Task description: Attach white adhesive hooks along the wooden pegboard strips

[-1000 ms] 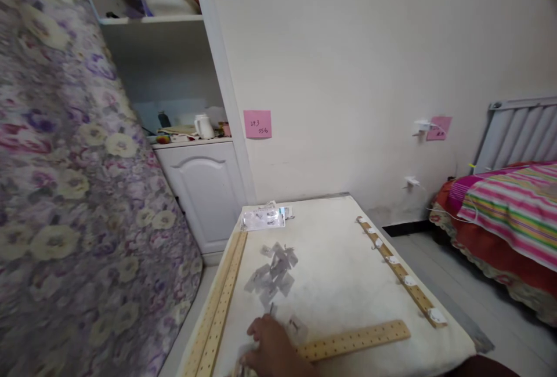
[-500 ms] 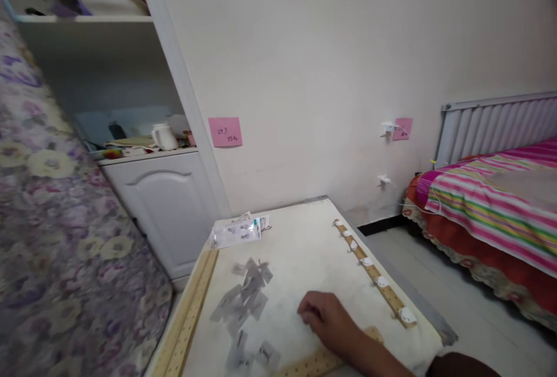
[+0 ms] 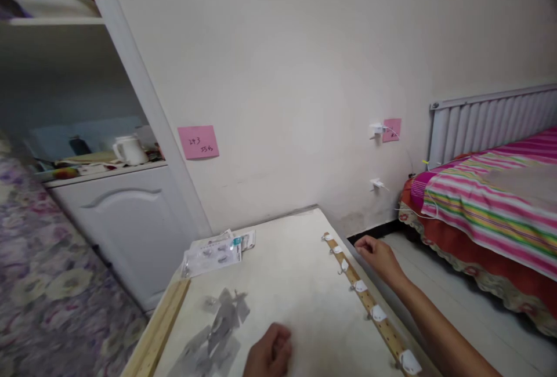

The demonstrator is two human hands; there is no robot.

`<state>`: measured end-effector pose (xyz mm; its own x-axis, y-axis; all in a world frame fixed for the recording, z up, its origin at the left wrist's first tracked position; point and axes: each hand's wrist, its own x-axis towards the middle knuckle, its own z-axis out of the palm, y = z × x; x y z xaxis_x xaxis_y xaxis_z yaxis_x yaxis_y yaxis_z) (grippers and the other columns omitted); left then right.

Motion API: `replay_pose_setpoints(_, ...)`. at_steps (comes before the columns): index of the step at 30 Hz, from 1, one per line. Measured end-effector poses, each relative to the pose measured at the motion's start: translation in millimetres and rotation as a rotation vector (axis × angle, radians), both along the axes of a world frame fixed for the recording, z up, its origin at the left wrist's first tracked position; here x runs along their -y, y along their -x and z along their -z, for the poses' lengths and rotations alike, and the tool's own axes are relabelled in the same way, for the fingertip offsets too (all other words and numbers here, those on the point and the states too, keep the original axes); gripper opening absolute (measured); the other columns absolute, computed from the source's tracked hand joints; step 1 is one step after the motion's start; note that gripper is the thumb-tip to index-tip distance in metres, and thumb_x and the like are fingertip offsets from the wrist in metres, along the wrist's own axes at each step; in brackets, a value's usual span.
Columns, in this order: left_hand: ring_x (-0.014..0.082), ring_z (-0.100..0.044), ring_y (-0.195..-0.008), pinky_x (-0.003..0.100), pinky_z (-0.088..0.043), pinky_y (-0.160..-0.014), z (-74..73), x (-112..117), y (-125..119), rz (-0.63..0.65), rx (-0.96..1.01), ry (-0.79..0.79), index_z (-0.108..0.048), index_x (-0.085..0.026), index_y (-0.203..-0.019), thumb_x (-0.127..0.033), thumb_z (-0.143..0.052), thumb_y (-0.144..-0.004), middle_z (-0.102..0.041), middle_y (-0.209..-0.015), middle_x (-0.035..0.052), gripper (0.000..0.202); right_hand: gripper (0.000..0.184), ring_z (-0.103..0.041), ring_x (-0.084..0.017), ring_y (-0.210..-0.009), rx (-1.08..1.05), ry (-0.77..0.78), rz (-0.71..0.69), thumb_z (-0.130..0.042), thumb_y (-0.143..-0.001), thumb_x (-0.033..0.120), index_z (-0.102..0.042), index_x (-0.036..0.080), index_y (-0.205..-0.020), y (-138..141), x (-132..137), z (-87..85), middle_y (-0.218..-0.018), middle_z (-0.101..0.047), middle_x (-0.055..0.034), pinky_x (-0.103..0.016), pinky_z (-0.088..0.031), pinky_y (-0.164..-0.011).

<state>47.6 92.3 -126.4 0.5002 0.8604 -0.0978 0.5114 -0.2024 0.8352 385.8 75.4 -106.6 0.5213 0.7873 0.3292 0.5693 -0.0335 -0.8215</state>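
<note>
Past the table's right edge, my right hand [image 3: 379,258] is held up with its fingertips pinched together; anything between them is too small to make out. My left hand [image 3: 270,351] is low at the front of the table, fingers curled and slightly blurred, and what they hold, if anything, is hidden. Nearest to the right hand lies a perforated wooden strip [image 3: 389,335] with several white hooks [image 3: 378,312] along it. Left of my left hand is a pile of small clear plastic bags [image 3: 224,322], some with small metal pieces inside.
Flat plastic packs [image 3: 213,256] lie at the table's far left corner. Perforated wooden strips [image 3: 163,325] run along the left edge of the white table [image 3: 282,261]. A cabinet [image 3: 117,226] stands left, a bed [image 3: 491,209] right, and plugs [image 3: 376,184] stick out from the wall.
My right hand has moved from above the table to beyond its right edge. My left hand has come into view at the front. The view has shifted, and the front wooden strip is out of sight.
</note>
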Motion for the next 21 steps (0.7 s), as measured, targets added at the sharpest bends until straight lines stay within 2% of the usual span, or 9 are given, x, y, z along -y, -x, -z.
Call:
replay_pose_setpoints(2, 0.0137, -0.051, -0.068, 0.024, -0.041, -0.065, 9.3, -18, -40, 0.013, -0.035, -0.148, -0.054, -0.019, -0.084, -0.028, -0.045, -0.075, -0.053, -0.07, -0.0011, 0.016, 0.018, -0.058, -0.019, -0.066, 0.017, 0.011, -0.003, -0.047, -0.069, 0.026, -0.063, 0.019, -0.07, -2, -12, 13.7, -0.065, -0.064, -0.0009, -0.026, -0.04, -0.061)
replay_pose_setpoints(4, 0.0137, -0.052, -0.072, 0.024, -0.041, -0.069, 21.4, -35, -78, 0.011, -0.076, -0.238, -0.055, -0.018, -0.087, -0.018, -0.043, -0.071, -0.056, -0.076, 0.0005, 0.02, 0.019, -0.058, -0.019, -0.069, 0.035, 0.019, -0.024, -0.047, -0.07, 0.025, -0.065, 0.02, -0.074, -1, -19, 26.1, -0.07, -0.064, -0.0014, -0.027, -0.041, -0.064)
replay_pose_setpoints(7, 0.0129, -0.053, -0.075, 0.022, -0.042, -0.072, 39.0, -56, -128, 0.016, -0.139, -0.294, -0.055, -0.017, -0.094, -0.013, -0.045, -0.065, -0.058, -0.084, 0.0021, 0.031, 0.023, -0.058, -0.018, -0.076, 0.067, 0.019, -0.093, -0.046, -0.073, 0.024, -0.067, 0.021, -0.082, 1, -24, 38.2, -0.079, -0.063, -0.0023, -0.026, -0.042, -0.071)
replay_pose_setpoints(10, 0.0139, -0.053, -0.081, 0.024, -0.041, -0.076, 48.9, -72, -164, 0.02, -0.162, -0.316, -0.054, -0.017, -0.098, -0.014, -0.047, -0.065, -0.058, -0.09, 0.0036, 0.034, 0.028, -0.058, -0.017, -0.079, 0.106, 0.047, -0.178, -0.044, -0.076, 0.022, -0.067, 0.023, -0.092, 1, -27, 45.7, -0.085, -0.061, -0.0028, -0.026, -0.043, -0.075)
replay_pose_setpoints(15, 0.0147, -0.051, -0.084, 0.024, -0.038, -0.077, 51.8, -85, -194, 0.029, -0.218, -0.37, -0.054, -0.019, -0.094, -0.017, -0.049, -0.067, -0.056, -0.09, 0.0026, 0.028, 0.034, -0.056, -0.018, -0.087, 0.133, 0.125, -0.202, -0.045, -0.077, 0.022, -0.063, 0.026, -0.106, -4, -36, 61.5, -0.091, -0.058, -0.003, -0.028, -0.042, -0.079)
replay_pose_setpoints(21, 0.0143, -0.051, -0.086, 0.023, -0.036, -0.073, 55.4, -92, -204, 0.051, -0.297, -0.423, -0.055, -0.022, -0.083, -0.018, -0.048, -0.07, -0.056, -0.089, 0.0009, 0.014, 0.034, -0.057, -0.016, -0.084, 0.122, 0.145, -0.226, -0.044, -0.079, 0.022, -0.062, 0.025, -0.107, -9, -41, 75.0, -0.091, -0.056, -0.0028, -0.026, -0.042, -0.078)
